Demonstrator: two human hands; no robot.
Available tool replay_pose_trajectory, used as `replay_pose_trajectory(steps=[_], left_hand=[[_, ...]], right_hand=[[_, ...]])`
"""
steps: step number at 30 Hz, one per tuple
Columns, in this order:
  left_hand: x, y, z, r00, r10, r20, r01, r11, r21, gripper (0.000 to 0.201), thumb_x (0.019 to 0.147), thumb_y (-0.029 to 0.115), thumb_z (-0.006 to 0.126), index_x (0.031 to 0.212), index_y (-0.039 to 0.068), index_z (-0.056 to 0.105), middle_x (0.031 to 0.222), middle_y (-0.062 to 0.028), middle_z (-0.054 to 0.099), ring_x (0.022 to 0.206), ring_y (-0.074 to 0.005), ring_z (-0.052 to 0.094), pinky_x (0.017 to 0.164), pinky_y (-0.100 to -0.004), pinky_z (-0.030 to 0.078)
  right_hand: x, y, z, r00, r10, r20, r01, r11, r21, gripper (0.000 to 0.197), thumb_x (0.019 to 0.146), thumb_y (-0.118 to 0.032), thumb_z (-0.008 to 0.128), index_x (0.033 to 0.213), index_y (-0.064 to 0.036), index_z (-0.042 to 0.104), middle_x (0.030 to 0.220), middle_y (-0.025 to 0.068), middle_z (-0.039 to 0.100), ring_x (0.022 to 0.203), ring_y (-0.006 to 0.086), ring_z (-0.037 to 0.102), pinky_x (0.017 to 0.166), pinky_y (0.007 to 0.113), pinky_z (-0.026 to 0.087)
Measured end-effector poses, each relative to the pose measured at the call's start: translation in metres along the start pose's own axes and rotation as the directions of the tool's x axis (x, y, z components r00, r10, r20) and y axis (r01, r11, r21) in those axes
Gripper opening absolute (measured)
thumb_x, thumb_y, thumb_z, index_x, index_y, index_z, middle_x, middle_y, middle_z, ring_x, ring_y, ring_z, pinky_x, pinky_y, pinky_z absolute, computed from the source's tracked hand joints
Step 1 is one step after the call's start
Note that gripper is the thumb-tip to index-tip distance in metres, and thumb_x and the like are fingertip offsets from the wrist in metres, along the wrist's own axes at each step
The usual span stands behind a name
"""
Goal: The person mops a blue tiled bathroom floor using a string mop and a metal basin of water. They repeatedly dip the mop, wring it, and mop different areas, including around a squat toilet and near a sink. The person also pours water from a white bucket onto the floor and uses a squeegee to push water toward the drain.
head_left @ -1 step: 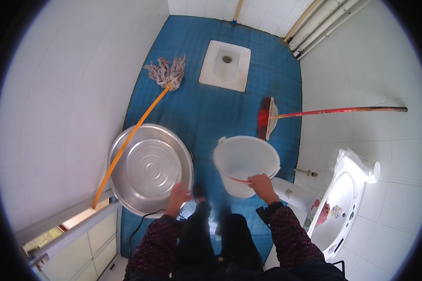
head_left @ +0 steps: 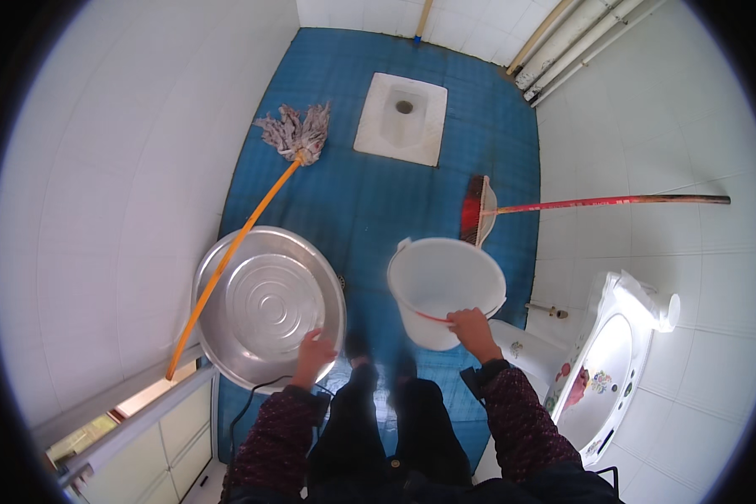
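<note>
My right hand [head_left: 474, 333] is closed round the thin handle of a white plastic bucket [head_left: 428, 328]; a red grip shows beside the fingers. The bucket hangs over the blue floor with its mouth facing up and slightly tilted. Over the near right rim of a wide silver metal basin [head_left: 275, 302] is my left hand [head_left: 314, 353], its fingers loosely bent and apart, holding nothing. Whether it touches the rim I cannot tell. A mop [head_left: 265, 206] with an orange handle and grey strands slants across above the basin.
A squat toilet [head_left: 378, 148] is set in the blue floor [head_left: 370, 202] ahead. A red-bristled broom [head_left: 472, 206] leans at the right wall. Nearer on the right stands a flowered washbasin [head_left: 592, 420]. A black cord [head_left: 245, 412] runs by the metal basin. Pipes [head_left: 563, 52] fill the far right corner.
The bucket has shifted slightly right and away from me, with my right hand on its handle. My left hand has moved a little to the left.
</note>
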State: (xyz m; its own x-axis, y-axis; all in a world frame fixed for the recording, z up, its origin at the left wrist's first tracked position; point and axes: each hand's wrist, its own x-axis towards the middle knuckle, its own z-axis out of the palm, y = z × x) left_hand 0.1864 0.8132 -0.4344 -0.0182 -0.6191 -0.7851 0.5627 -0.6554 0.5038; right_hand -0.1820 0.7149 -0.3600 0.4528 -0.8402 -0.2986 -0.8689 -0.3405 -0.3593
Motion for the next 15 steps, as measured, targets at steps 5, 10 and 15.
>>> replay_pose_trajectory(steps=[5,10,15], left_hand=[[0.063,0.061,-0.015,0.935,-0.041,-0.351,0.157,0.938,0.310,0.050,0.077,0.006,0.057,0.123,0.003,0.037,0.082,-0.0126,0.059,0.062,-0.0237,0.062,0.051,-0.0323,0.051],[0.122,0.108,-0.018,0.857,0.083,-0.509,0.112,0.933,0.341,0.047,0.075,0.006,0.059,0.119,0.004,0.041,0.068,-0.0087,0.056,0.050,-0.0184,0.057,0.039,-0.0279,0.044],[0.166,0.140,-0.047,0.647,0.171,-0.743,0.165,0.920,0.356,0.054,0.077,0.011,0.056,0.126,0.005,0.034,0.075,-0.0098,0.054,0.048,-0.0159,0.050,0.038,-0.0285,0.037]], right_hand=[[0.075,0.063,-0.047,0.983,0.171,-0.068,-0.172,0.985,-0.010,0.011,0.073,-0.016,0.059,0.082,-0.0098,0.058,0.073,0.0086,0.058,0.078,0.0279,0.056,0.068,0.040,0.039],[0.172,0.131,-0.075,0.963,0.261,0.062,-0.262,0.965,0.010,0.028,0.073,-0.021,0.063,0.096,-0.0057,0.063,0.088,0.0135,0.063,0.088,0.0312,0.057,0.077,0.041,0.044],[0.273,0.186,-0.101,0.984,0.141,0.112,-0.139,0.990,-0.021,0.025,0.069,-0.018,0.062,0.091,-0.0076,0.065,0.084,0.0138,0.062,0.084,0.0319,0.058,0.074,0.043,0.045]])
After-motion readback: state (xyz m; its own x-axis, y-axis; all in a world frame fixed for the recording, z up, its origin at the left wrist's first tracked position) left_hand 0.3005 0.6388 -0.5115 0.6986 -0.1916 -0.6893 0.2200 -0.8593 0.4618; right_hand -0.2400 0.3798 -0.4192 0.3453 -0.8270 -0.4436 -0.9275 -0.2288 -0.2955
